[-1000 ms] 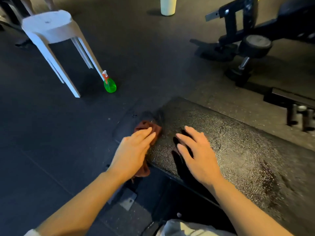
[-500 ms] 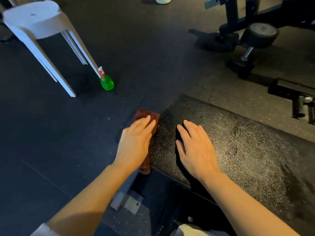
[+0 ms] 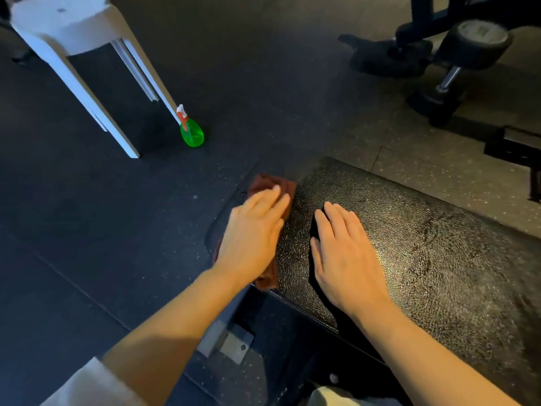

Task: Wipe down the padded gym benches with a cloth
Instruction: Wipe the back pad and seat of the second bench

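**Wiping at the bench's end, the long pad lying off to the right**

Pressing down with straight, close-set fingers, the left hand holds the brown cloth flat against the left end of the padded bench, cloth peeking out past the fingertips and below the wrist. Just beside it the right hand lies flat on the pad, fingers straight and together, gripping nothing, seemingly bracing. The bench's long axis runs away to the right and slightly toward the person, so nearly all the unwiped vinyl lies rightward of the cloth, with the right hand between. I would judge the coming stroke must travel that way. A green spray bottle stands on the floor by a white stool, well apart.
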Available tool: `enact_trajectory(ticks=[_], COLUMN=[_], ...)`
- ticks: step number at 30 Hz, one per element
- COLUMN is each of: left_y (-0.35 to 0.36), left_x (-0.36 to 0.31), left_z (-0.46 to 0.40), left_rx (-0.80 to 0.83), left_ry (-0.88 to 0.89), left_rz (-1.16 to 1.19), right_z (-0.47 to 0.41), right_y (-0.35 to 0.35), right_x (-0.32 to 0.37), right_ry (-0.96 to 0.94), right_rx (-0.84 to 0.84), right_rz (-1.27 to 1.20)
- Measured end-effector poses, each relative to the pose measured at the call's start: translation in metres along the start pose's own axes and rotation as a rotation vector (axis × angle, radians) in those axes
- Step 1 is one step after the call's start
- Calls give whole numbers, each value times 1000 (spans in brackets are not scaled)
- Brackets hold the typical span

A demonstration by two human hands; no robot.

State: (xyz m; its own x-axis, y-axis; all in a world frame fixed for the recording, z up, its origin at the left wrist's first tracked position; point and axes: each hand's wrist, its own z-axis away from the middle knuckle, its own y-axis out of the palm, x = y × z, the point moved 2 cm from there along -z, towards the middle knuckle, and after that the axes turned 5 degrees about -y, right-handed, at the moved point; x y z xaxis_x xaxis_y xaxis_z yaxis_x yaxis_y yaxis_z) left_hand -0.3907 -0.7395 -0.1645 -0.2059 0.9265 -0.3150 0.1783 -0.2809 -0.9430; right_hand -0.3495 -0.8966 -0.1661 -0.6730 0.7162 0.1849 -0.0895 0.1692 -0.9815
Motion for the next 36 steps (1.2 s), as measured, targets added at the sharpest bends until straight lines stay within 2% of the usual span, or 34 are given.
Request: enact_trajectory(ticks=[2, 4, 6, 9, 11, 12, 15, 18, 23, 25, 28, 30, 32, 36], left_y=[3, 4, 4, 7, 17, 23, 30, 22, 28, 31, 27, 25, 27, 31], left_x=[-14, -19, -17, -15, -27, -39, -63, -48, -47, -58, -66, -56, -45, -43], left_z=[23, 43, 33, -23, -53, -56, -32, -33, -94, -91, -61, -62, -82, -119], left_rx=[17, 60, 60, 23, 36, 41, 105, 118, 53, 43, 99, 140, 141, 80], left_ry=[171, 224, 182, 4, -51, -29, 214, 320, -31, -33, 145, 183, 131, -87], left_rz=[9, 2, -49, -137, -141, -125, -73, -92, -94, -139, -161, -150, -181, -197], right_z=[1, 1, -2, -15, -24, -27, -28, -28, -32, -32, -30, -31, -31, -30], right_y=[0, -2, -10, -24, -25, -23, -13, -10, -6, -4, -3, -1, 0, -1], right_x=[-3, -11, -25, -53, -71, -76, -80, -80, -81, -82, -83, -83, -83, -83], right_ry=[-11, -14, -23, -12, 42, 51, 29, 18, 20, 24, 32, 30, 27, 27], right_rx=[4, 17, 38, -3, -5, 5, -32, -75, -93, -84, -89, -87, -83, -87], right_rz=[-57, -181, -289, -210, -146, -115, -26, 10, 54, 50, 59, 61, 61, 73])
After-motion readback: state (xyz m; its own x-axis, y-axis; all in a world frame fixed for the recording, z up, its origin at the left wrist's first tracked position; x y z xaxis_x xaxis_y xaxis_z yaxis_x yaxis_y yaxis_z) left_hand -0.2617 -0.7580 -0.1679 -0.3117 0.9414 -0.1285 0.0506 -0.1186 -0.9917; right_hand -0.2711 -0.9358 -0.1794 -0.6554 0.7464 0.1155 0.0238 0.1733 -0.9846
